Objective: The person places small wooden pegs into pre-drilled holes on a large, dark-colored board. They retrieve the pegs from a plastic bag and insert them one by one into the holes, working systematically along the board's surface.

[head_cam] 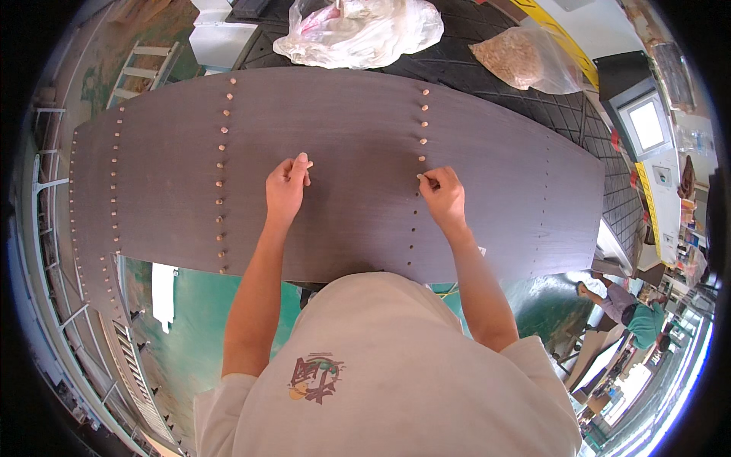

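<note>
A wide dark wood-grain panel (pixel 342 228) lies before me, with rows of holes running away from me. My left hand (pixel 288 185) is raised over its middle, thumb and fingers closed on a small wooden dowel (pixel 310 165). My right hand (pixel 442 191) pinches another dowel (pixel 421 176) at the right-centre row, just nearer me than a standing dowel (pixel 422 159). Several dowels stand in that row beyond my hand; the holes (pixel 413 229) nearer me are open. Left of my left hand, a full row of dowels (pixel 220 165) stands upright, with further rows at the far left.
Beyond the panel, a white plastic bag (pixel 365 34) and a clear bag of dowels (pixel 511 57) lie on a dark ridged surface. A machine with a small screen (pixel 649 125) stands at the right. Another person (pixel 642 323) is at the lower right, away from my hands.
</note>
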The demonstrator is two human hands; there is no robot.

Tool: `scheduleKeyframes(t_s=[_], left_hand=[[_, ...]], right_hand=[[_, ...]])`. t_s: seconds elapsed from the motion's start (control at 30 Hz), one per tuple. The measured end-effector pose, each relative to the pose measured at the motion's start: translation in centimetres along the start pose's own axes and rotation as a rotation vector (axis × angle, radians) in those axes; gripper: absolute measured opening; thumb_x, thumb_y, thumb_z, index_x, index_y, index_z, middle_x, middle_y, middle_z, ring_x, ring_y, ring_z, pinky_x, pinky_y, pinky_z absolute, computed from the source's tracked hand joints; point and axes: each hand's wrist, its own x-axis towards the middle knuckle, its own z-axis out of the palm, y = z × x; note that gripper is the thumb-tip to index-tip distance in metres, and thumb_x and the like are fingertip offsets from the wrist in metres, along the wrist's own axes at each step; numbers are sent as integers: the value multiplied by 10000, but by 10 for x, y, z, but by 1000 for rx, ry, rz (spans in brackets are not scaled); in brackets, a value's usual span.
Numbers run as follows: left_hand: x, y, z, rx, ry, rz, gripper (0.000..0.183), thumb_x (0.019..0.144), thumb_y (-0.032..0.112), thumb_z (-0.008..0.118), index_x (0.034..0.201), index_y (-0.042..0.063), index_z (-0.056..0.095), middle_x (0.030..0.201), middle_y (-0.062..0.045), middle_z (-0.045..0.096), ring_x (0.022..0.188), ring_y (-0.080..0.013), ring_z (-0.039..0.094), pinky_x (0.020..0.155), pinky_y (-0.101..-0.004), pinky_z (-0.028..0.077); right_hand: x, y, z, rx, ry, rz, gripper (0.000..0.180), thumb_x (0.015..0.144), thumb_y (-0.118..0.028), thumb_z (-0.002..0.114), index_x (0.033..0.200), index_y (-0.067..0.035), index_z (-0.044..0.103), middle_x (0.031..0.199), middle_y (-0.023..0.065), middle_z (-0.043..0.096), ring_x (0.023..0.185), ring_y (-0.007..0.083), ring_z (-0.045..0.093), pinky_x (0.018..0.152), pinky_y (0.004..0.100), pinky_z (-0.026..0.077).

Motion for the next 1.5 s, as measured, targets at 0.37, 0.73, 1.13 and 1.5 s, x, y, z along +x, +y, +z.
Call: scheduleKeyframes(t_s=[0.37,0.73,1.13,1.5], left_hand=[[1,12,9,-121,-50,-125,432,1031,442,651,870,43,694,694,20,569,603,-48,434,571,-235,355],[-46,48,50,-444,-515,-310,408,1034,494,646,897,110,651,736,47,553,607,-47,401,553,-228,314],[11,60,33,-911,-346,-442,376,1084,440,566,972,85,613,746,23,550,577,-76,406,534,-230,320],[-7,36,22,-730,-245,-635,278,1105,293,478,1039,60,614,790,-25,612,601,-117,527,554,-251,419]], right_hand=[[14,-10,3,-484,-153,-61,102,909,-158,715,871,-71,678,887,103,646,775,323,671,655,462,547],[21,-125,7,314,-344,-131,150,939,-33,740,1087,-13,754,981,110,744,794,191,684,653,308,544],[146,-153,41,50,-460,-479,148,938,-51,723,1078,-37,768,993,127,756,809,259,715,729,356,565],[390,-123,133,-561,-367,-693,113,893,-213,740,950,-148,815,1039,91,680,1091,317,619,973,464,499]])
